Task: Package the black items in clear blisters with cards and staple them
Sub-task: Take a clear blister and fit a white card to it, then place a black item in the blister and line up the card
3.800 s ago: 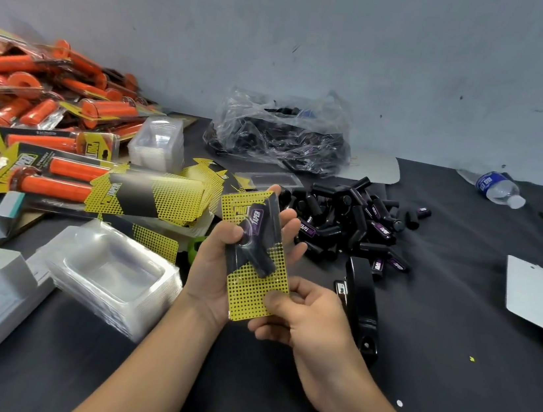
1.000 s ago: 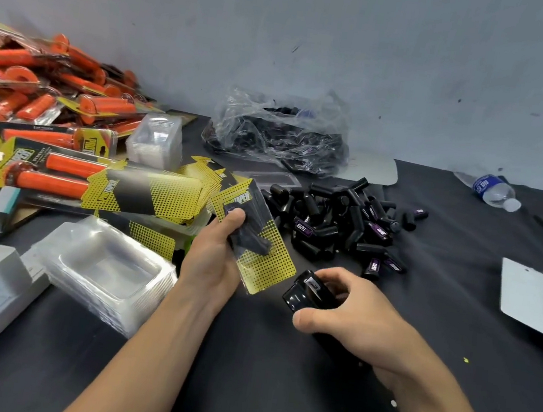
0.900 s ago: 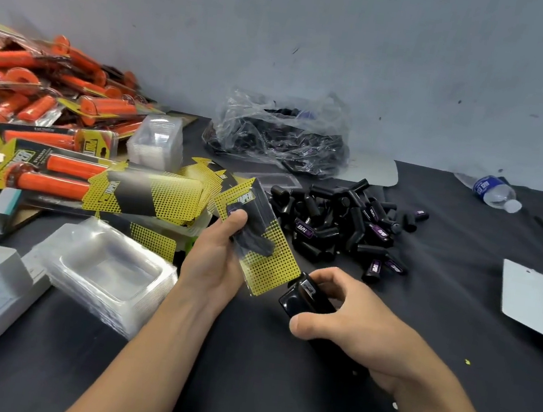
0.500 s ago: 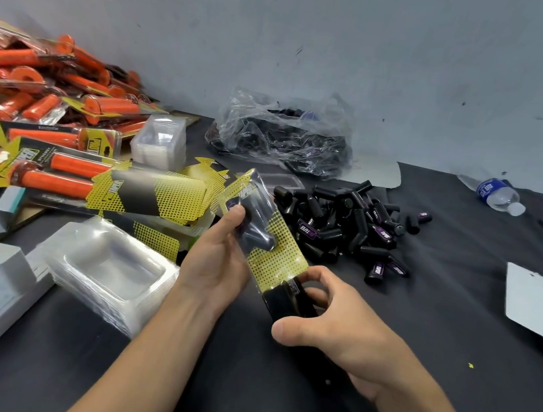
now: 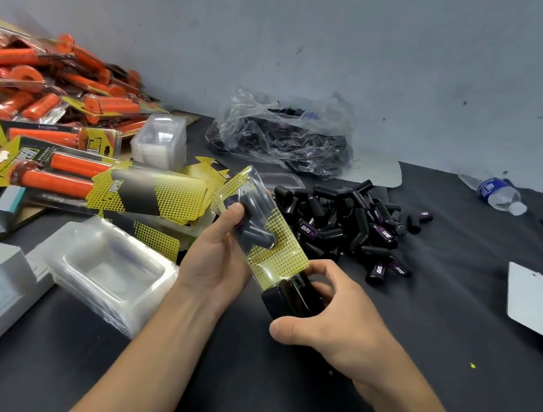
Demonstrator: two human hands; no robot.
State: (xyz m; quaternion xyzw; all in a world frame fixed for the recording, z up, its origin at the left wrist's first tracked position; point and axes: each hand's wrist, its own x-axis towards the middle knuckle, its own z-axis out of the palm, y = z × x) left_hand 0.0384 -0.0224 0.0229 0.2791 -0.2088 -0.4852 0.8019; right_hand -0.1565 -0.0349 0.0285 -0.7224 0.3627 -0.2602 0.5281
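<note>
Dark tabletop (image 5: 415,363) beneath us, our left hand (image 5: 218,261) pinches the carded blister (image 5: 260,225) above it, and we should seat its five-o'clock edge squarely in the black stapler (image 5: 292,298) that our right hand (image 5: 341,322) grips at four o'clock before squeezing.

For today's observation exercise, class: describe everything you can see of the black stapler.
The black stapler is glossy and boxy, and is mostly hidden inside the right hand, which curls round it. Only its front end shows, meeting the lower edge of the yellow dotted blister pack gripped by the left hand.
</note>
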